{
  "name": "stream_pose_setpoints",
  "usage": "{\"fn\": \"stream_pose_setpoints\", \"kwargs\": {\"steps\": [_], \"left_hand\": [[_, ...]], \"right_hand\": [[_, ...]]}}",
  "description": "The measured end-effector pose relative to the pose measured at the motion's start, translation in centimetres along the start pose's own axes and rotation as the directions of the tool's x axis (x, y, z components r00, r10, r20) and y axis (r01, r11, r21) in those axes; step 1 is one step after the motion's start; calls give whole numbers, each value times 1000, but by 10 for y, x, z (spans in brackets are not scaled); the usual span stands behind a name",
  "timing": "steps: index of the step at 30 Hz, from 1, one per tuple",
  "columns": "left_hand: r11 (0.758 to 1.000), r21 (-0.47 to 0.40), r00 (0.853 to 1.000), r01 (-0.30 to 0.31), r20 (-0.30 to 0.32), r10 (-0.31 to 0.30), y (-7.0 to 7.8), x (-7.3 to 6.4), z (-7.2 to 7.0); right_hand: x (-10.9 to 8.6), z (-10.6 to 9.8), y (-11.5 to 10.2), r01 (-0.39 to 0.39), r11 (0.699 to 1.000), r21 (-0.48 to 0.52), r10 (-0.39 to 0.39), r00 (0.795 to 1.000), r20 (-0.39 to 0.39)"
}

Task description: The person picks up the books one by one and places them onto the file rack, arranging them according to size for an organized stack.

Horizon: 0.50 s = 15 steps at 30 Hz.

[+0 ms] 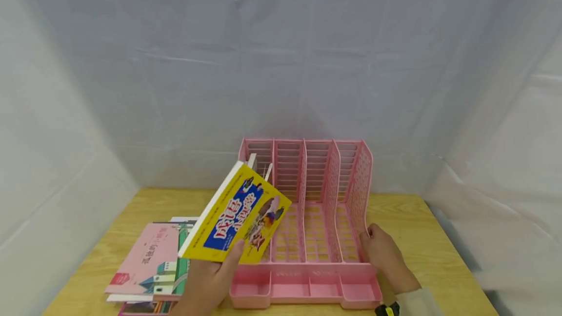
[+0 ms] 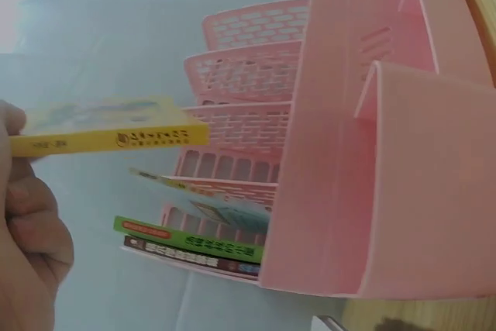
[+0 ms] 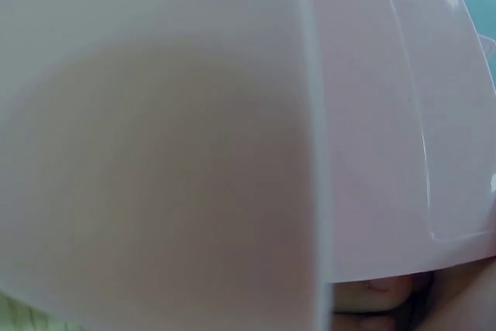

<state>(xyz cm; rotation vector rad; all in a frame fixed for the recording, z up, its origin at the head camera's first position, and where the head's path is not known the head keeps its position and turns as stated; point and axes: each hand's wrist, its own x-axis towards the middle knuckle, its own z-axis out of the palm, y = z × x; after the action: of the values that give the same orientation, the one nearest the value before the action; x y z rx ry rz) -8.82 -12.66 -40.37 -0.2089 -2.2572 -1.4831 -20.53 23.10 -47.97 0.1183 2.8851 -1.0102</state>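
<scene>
My left hand grips a yellow book with a blue title block, thumb on its cover. The book is tilted in front of the left part of a pink desktop file rack. In the left wrist view, a green-spined book, a dark-spined book and a thin light-coloured one stand in the rack's end compartment. At the rack's lower right side, my right hand holds its edge with curled fingers; in the right wrist view the pink wall hides most of these fingers.
Left of the rack, a pile of books lies on the wooden table, with a pink-covered book and a green one on top. Shallow trays run along the rack's front. Pale sheeting hangs behind and at both sides.
</scene>
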Motion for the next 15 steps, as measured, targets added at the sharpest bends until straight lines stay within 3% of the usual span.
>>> {"fn": "stream_pose_setpoints", "kwargs": {"steps": [4, 7, 11, 15], "left_hand": [[977, 143, 987, 161, -2, -162, -6, 4, 0], [942, 254, 975, 221, -66, -210, -11, 7, -2], [917, 312, 967, 248, -138, -215, -17, 11, -2], [901, 371, 974, 226, -79, -212, -21, 15, 8]], "right_hand": [[0, 1, -1, 2, 1000, 8, -2, 1000, -5], [0, 2, -2, 2, 1000, 14, -2, 1000, -6], [-1, 2, -2, 8, 1000, 14, -8, 1000, -4], [-2, 1, -1, 9, 1000, 12, -8, 1000, -18]]}}
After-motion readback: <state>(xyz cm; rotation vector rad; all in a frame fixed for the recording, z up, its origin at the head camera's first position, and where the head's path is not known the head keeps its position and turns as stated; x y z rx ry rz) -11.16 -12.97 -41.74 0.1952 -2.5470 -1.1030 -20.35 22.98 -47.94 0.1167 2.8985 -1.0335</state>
